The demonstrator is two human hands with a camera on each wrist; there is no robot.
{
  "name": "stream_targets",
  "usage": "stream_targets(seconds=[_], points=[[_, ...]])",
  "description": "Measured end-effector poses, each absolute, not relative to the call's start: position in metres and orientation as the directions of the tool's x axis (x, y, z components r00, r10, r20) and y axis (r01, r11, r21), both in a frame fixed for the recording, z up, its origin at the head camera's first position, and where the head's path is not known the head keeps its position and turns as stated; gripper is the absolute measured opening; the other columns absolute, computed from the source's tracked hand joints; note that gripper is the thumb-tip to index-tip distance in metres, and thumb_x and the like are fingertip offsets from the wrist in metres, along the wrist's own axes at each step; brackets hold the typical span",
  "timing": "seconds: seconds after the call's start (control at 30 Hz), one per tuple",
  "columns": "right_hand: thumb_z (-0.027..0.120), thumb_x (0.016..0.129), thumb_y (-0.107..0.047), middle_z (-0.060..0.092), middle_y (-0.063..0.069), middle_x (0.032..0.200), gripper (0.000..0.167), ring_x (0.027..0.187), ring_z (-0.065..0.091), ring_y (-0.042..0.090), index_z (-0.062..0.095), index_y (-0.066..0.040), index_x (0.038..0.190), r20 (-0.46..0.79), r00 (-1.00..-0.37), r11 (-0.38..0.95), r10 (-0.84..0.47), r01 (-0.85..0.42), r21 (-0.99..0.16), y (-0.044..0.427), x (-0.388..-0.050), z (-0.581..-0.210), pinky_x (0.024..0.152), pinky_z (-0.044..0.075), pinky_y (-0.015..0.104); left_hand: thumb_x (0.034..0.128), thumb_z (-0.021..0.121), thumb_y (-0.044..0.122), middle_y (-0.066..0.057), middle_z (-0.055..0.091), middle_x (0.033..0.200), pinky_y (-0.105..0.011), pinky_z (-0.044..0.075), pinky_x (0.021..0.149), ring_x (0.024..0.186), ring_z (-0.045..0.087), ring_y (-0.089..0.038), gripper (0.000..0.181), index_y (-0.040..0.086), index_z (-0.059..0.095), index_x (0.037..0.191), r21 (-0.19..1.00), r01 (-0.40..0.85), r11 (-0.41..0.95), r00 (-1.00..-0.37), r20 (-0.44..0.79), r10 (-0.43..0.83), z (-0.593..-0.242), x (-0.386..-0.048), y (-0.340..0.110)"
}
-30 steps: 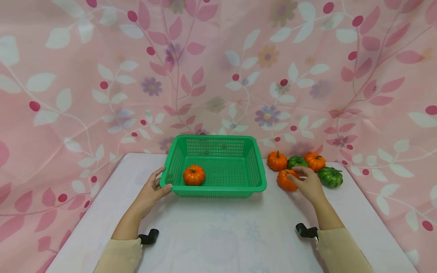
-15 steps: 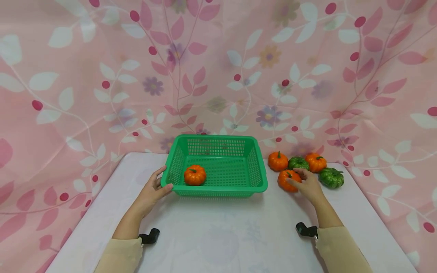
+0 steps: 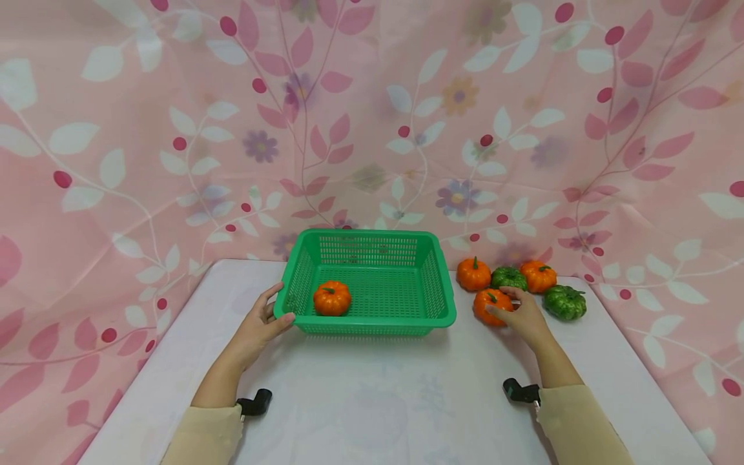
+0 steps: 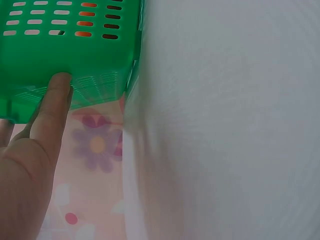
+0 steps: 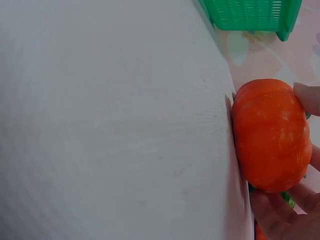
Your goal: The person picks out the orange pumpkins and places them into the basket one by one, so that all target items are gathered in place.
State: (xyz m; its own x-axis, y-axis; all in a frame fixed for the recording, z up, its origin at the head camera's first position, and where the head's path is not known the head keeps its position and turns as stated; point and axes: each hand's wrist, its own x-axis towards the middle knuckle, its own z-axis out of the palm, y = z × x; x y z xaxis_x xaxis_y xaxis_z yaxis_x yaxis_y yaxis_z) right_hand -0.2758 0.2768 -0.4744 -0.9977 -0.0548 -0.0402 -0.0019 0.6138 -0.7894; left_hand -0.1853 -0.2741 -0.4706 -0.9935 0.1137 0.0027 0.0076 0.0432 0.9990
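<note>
In the head view my left hand (image 3: 256, 330) holds the near-left corner of a green plastic basket (image 3: 372, 321), thumb at the front and fingers along the left side. The left wrist view has the thumb (image 4: 56, 100) against the perforated wall. Inside the basket sits a small orange pumpkin (image 3: 332, 299). To the right, my right hand (image 3: 527, 318) grips another orange pumpkin (image 3: 487, 308), which stands on the table. Up close in the right wrist view, the thumb and fingers lie on opposite sides of this pumpkin (image 5: 271, 135).
Behind the gripped pumpkin are an orange pumpkin (image 3: 473, 274), a green one (image 3: 508, 278) and a further orange one (image 3: 538, 276). Another green pumpkin (image 3: 564, 303) lies right of the hand. A floral cloth (image 3: 372, 129) hangs behind the white table (image 3: 372, 400).
My right hand's fingers have settled closer round the front orange pumpkin, which stays in place. The left hand and basket look unchanged; the whole view shifted slightly.
</note>
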Motion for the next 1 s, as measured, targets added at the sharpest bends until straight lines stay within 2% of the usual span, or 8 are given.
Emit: stream_targets(seconds=[0.57, 0.8, 1.0], points=[[0.072, 0.091, -0.048, 0.039, 0.027, 0.148, 0.080, 0.128, 0.042, 0.045, 0.040, -0.004, 0.149, -0.061, -0.998, 0.639, -0.030, 0.028, -0.768, 0.279, -0.276, -0.472, 0.104, 0.041, 0.060, 0.0978, 0.067, 0.014, -0.027, 0.033, 0.154, -0.025, 0.052, 0.095, 0.129, 0.050, -0.036, 0.085, 0.019, 0.012, 0.162, 0.999, 0.008, 0.045, -0.994, 0.003, 0.108, -0.471, -0.186, -0.274], [0.071, 0.090, -0.050, 0.038, 0.025, 0.149, 0.081, 0.126, 0.042, 0.045, 0.040, -0.006, 0.150, -0.062, -0.997, 0.641, -0.041, 0.021, -0.767, 0.280, -0.275, -0.466, 0.100, 0.044, 0.059, 0.0977, 0.067, 0.015, -0.027, 0.033, 0.154, -0.025, 0.052, 0.095, 0.129, 0.050, -0.036, 0.085, 0.019, 0.011, 0.162, 0.999, 0.003, 0.050, -0.994, -0.003, 0.108, -0.471, -0.186, -0.274], [0.071, 0.089, -0.054, 0.037, 0.024, 0.151, 0.082, 0.130, 0.038, 0.048, 0.041, -0.008, 0.150, -0.035, -0.998, 0.642, -0.052, -0.007, -0.767, 0.282, -0.272, -0.455, 0.103, 0.041, 0.064, 0.0978, 0.067, 0.015, -0.027, 0.034, 0.154, -0.026, 0.053, 0.095, 0.129, 0.050, -0.037, 0.085, 0.019, 0.011, 0.162, 0.999, 0.005, 0.052, -0.994, -0.001, 0.107, -0.471, -0.186, -0.274]])
